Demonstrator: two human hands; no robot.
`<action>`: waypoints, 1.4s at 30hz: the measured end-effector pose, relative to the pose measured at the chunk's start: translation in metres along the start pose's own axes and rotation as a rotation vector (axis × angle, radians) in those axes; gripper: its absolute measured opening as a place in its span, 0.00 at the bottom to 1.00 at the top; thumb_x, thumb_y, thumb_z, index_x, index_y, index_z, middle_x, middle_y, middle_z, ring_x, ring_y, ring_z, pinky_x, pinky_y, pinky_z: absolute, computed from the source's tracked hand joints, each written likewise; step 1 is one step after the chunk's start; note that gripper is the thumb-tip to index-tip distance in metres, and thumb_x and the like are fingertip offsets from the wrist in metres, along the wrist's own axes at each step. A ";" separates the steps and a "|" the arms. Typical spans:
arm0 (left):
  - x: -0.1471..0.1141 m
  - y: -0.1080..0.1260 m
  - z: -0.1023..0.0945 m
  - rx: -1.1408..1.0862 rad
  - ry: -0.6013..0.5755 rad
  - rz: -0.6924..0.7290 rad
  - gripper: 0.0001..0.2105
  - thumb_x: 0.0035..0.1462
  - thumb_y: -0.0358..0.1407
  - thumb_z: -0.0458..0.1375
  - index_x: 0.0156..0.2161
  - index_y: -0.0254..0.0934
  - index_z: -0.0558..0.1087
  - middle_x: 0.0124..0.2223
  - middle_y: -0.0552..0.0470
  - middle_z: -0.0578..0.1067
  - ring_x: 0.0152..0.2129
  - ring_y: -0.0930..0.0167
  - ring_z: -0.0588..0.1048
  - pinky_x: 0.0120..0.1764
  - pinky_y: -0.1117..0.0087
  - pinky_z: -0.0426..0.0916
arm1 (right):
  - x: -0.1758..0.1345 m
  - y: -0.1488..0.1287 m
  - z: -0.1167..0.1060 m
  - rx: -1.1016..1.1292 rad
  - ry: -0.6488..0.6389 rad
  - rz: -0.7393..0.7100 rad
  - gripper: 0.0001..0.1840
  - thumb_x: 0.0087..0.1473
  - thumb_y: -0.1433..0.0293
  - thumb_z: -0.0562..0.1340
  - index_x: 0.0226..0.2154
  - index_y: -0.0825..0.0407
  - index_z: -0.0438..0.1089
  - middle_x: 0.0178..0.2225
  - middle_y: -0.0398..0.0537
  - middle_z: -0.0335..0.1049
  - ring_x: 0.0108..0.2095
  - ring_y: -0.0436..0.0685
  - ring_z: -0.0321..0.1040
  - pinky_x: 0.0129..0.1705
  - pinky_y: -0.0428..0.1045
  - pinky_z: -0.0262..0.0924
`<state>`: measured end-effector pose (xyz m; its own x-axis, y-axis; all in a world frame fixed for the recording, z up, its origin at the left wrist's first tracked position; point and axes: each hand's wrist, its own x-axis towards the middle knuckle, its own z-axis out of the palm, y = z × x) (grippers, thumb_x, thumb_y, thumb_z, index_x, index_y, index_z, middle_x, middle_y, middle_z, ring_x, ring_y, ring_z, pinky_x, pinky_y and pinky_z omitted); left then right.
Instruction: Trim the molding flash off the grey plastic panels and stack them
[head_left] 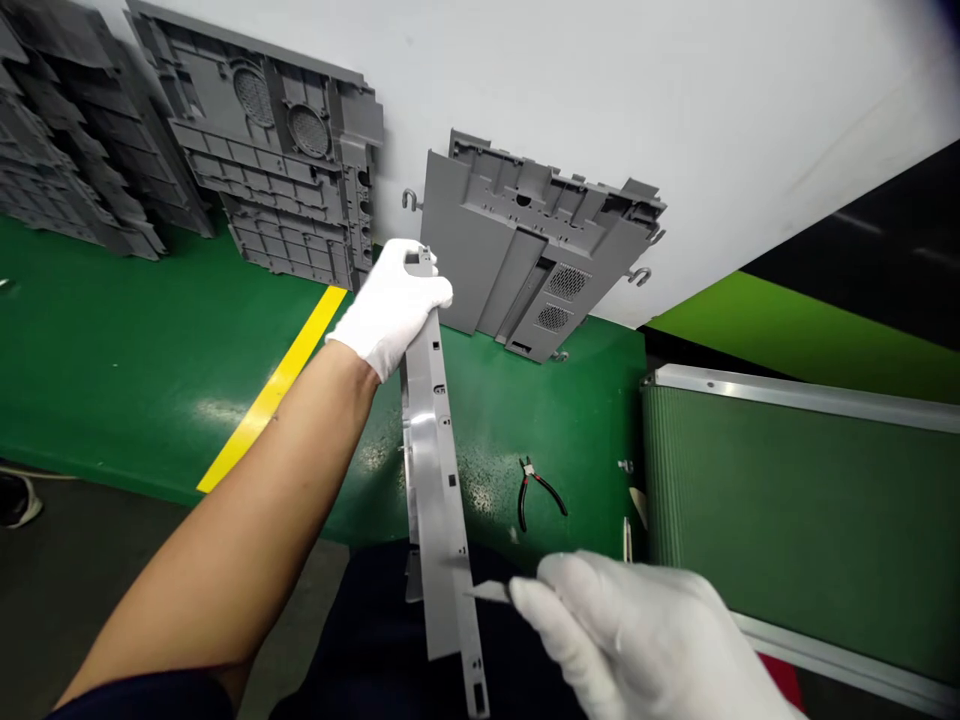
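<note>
My left hand (397, 305), in a white glove, is closed around the far end of a grey plastic panel (439, 480). The panel is tilted on edge, with its narrow side and small square slots facing up, and its near end reaches down by my lap. In my gloved right hand (626, 630) is a utility knife (489, 591), its handle mostly hidden by the fingers. The blade tip lies at the panel's right edge; whether it touches, I cannot tell. Black-handled side cutters (534, 490) lie open on the green table (592, 430) beyond the right hand.
Grey moulded panels lean against the white wall (675, 90): one panel (532, 250) straight ahead, another (285, 150) left of it, and a stack (67, 130) at far left. Yellow tape (277, 385) crosses the table. A green conveyor belt (810, 510) with a metal rail runs at right.
</note>
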<state>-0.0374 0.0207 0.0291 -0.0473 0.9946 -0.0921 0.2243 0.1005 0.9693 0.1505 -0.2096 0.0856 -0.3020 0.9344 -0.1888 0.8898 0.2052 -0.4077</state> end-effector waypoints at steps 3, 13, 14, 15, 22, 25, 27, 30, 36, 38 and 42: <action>0.006 0.000 -0.005 -0.015 -0.025 0.061 0.13 0.45 0.31 0.64 0.38 0.41 0.71 0.39 0.54 0.76 0.33 0.69 0.72 0.37 0.68 0.66 | 0.026 0.007 -0.008 0.151 0.052 0.086 0.28 0.69 0.52 0.49 0.21 0.48 0.59 0.18 0.40 0.61 0.18 0.48 0.53 0.22 0.47 0.48; 0.036 -0.017 -0.015 -0.467 -0.234 -0.066 0.19 0.55 0.52 0.61 0.26 0.37 0.70 0.28 0.51 0.73 0.25 0.71 0.70 0.29 0.70 0.65 | 0.189 0.023 -0.046 -0.050 0.052 0.034 0.34 0.67 0.43 0.41 0.27 0.48 0.65 0.23 0.41 0.66 0.23 0.51 0.59 0.29 0.47 0.51; 0.036 -0.019 -0.015 -0.498 -0.231 -0.082 0.19 0.55 0.52 0.61 0.26 0.37 0.70 0.27 0.52 0.72 0.24 0.72 0.70 0.28 0.70 0.64 | 0.202 0.022 -0.049 -0.091 0.049 0.041 0.35 0.67 0.43 0.40 0.28 0.48 0.67 0.24 0.42 0.68 0.24 0.52 0.61 0.29 0.47 0.51; 0.035 -0.019 -0.014 -0.512 -0.221 -0.091 0.19 0.54 0.51 0.62 0.26 0.37 0.70 0.27 0.53 0.71 0.22 0.72 0.68 0.27 0.70 0.63 | 0.212 0.020 -0.052 -0.133 0.046 0.046 0.36 0.66 0.42 0.40 0.29 0.48 0.68 0.26 0.43 0.70 0.25 0.53 0.63 0.30 0.47 0.52; 0.032 -0.017 -0.018 -0.489 -0.187 -0.120 0.19 0.55 0.52 0.61 0.28 0.38 0.70 0.24 0.55 0.69 0.18 0.74 0.64 0.23 0.70 0.59 | 0.237 0.008 -0.057 -0.349 0.014 0.061 0.39 0.65 0.41 0.39 0.35 0.47 0.74 0.29 0.47 0.74 0.30 0.57 0.70 0.34 0.49 0.58; 0.033 -0.018 -0.016 -0.513 -0.178 -0.119 0.18 0.55 0.51 0.62 0.27 0.38 0.69 0.25 0.55 0.70 0.19 0.74 0.65 0.24 0.70 0.60 | 0.236 0.007 -0.056 -0.413 0.035 0.048 0.40 0.65 0.41 0.38 0.35 0.47 0.74 0.27 0.47 0.73 0.29 0.56 0.70 0.34 0.49 0.59; 0.035 -0.019 -0.013 -0.539 -0.173 -0.119 0.18 0.55 0.51 0.62 0.27 0.37 0.69 0.25 0.54 0.71 0.19 0.74 0.66 0.24 0.71 0.61 | 0.235 0.006 -0.057 -0.457 0.033 0.049 0.39 0.65 0.41 0.38 0.35 0.48 0.75 0.26 0.48 0.73 0.28 0.56 0.70 0.34 0.49 0.59; 0.037 -0.020 -0.009 -0.566 -0.172 -0.140 0.18 0.54 0.50 0.63 0.26 0.37 0.69 0.24 0.54 0.71 0.18 0.75 0.65 0.22 0.72 0.60 | 0.231 0.004 -0.058 -0.507 0.025 0.048 0.39 0.66 0.43 0.38 0.36 0.48 0.75 0.27 0.49 0.74 0.28 0.56 0.70 0.34 0.50 0.61; 0.037 -0.017 -0.007 -0.589 -0.166 -0.145 0.17 0.55 0.47 0.63 0.25 0.36 0.68 0.24 0.53 0.71 0.19 0.75 0.65 0.23 0.72 0.60 | 0.222 0.001 -0.059 -0.578 0.007 0.052 0.39 0.67 0.44 0.37 0.40 0.49 0.76 0.28 0.52 0.75 0.32 0.60 0.74 0.38 0.53 0.63; 0.036 -0.016 -0.007 -0.590 -0.177 -0.146 0.17 0.56 0.46 0.62 0.25 0.36 0.68 0.24 0.53 0.70 0.19 0.75 0.65 0.23 0.72 0.60 | 0.222 0.002 -0.058 -0.578 -0.002 0.050 0.40 0.66 0.44 0.37 0.41 0.48 0.76 0.29 0.52 0.76 0.33 0.61 0.74 0.38 0.53 0.63; 0.034 -0.014 -0.006 -0.580 -0.174 -0.156 0.17 0.57 0.46 0.61 0.24 0.35 0.68 0.25 0.53 0.70 0.19 0.75 0.65 0.23 0.73 0.60 | 0.223 0.004 -0.059 -0.559 -0.026 0.057 0.40 0.66 0.43 0.37 0.41 0.48 0.76 0.29 0.52 0.76 0.32 0.61 0.74 0.37 0.53 0.63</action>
<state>-0.0479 0.0535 0.0141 0.1332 0.9639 -0.2307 -0.3396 0.2631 0.9030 0.1068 0.0173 0.0949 -0.2506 0.9423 -0.2219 0.9486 0.2848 0.1381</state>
